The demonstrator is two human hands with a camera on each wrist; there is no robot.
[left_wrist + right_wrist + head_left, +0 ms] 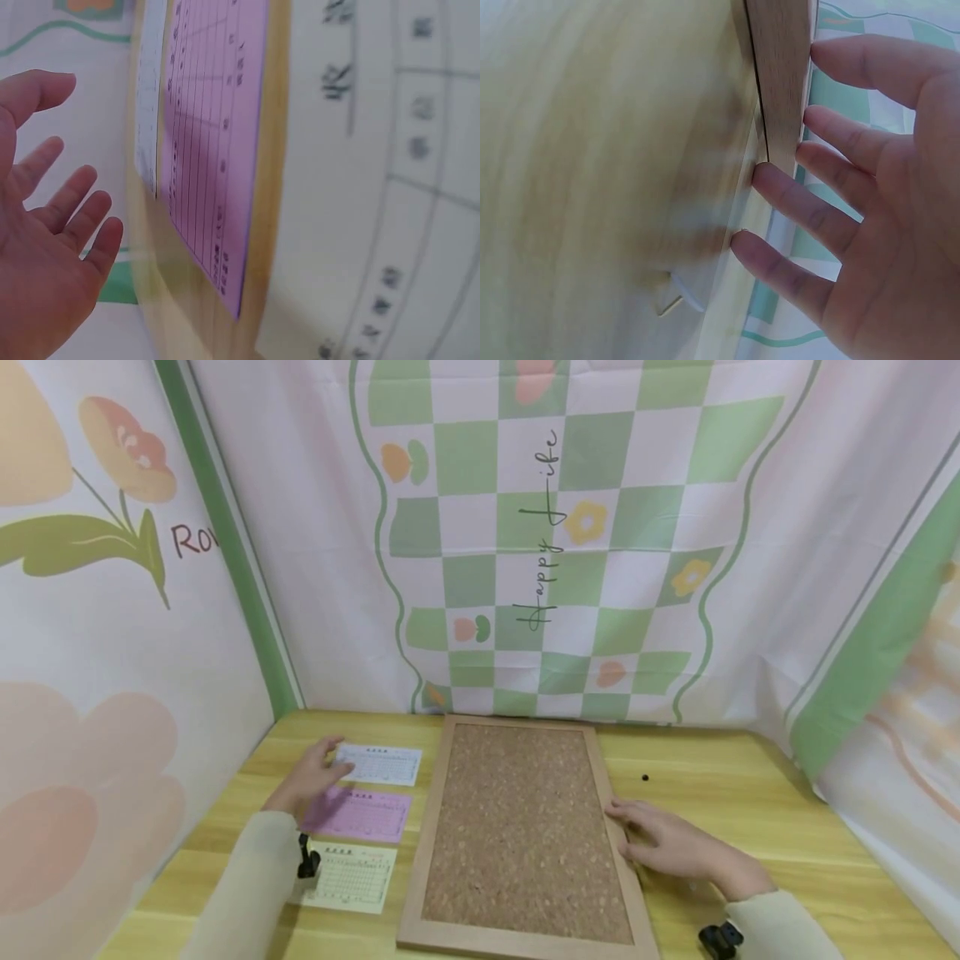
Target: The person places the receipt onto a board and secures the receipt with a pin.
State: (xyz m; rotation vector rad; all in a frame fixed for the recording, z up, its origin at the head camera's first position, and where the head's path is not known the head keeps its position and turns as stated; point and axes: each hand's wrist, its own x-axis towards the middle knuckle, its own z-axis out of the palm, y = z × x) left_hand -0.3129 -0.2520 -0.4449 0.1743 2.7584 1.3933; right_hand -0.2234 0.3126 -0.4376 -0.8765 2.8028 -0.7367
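My left hand (pixel 315 774) hovers by the left end of a pale blue printed slip (pixel 386 766), fingers loosely spread and holding nothing. A pink slip (pixel 367 817) and a cream slip (pixel 352 881) lie below it in a column. In the left wrist view, the hand (pixel 52 217) is apart from the pink slip. The cork board (pixel 525 835) with a wooden frame lies flat in the middle. My right hand (pixel 675 843) rests its fingertips against the frame's right edge. In the right wrist view, that hand's fingers are extended along the wooden frame (pixel 780 67).
A small black object (pixel 645 777) lies on the wooden table (pixel 720 768), right of the board. Close to the right hand, the right wrist view shows a small white and gold-coloured piece (pixel 681 294). A patterned curtain (pixel 525 568) hangs behind the table.
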